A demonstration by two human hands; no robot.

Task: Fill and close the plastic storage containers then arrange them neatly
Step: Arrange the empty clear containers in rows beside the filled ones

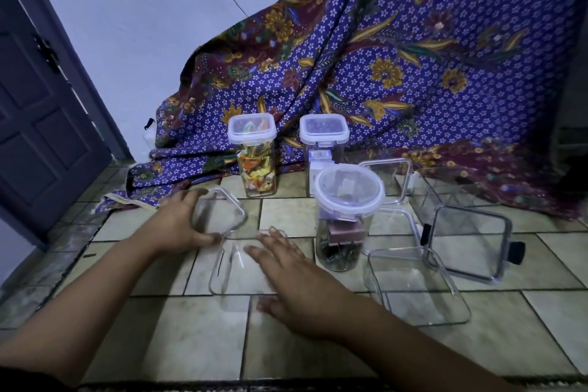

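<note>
My left hand (178, 221) grips the edge of a clear square lid (222, 210), held tilted above the tiled floor. My right hand (286, 277) lies flat with fingers spread on a clear empty container (226, 267) on its side. A round jar (342, 219) with a closed lid stands just right of my right hand, dark items inside. Two tall closed containers stand at the back: one with colourful pieces (256, 156), one with white boxes (321, 143). An open square tub (416, 286) sits at the right with a clear clip lid (467, 242) leaning on it.
A purple patterned cloth (397, 67) drapes over something behind the containers. Another clear lid (389, 178) and an empty container (426, 197) lie at the back right. A dark door (38, 124) stands at the left. The floor is beige tile (197, 337).
</note>
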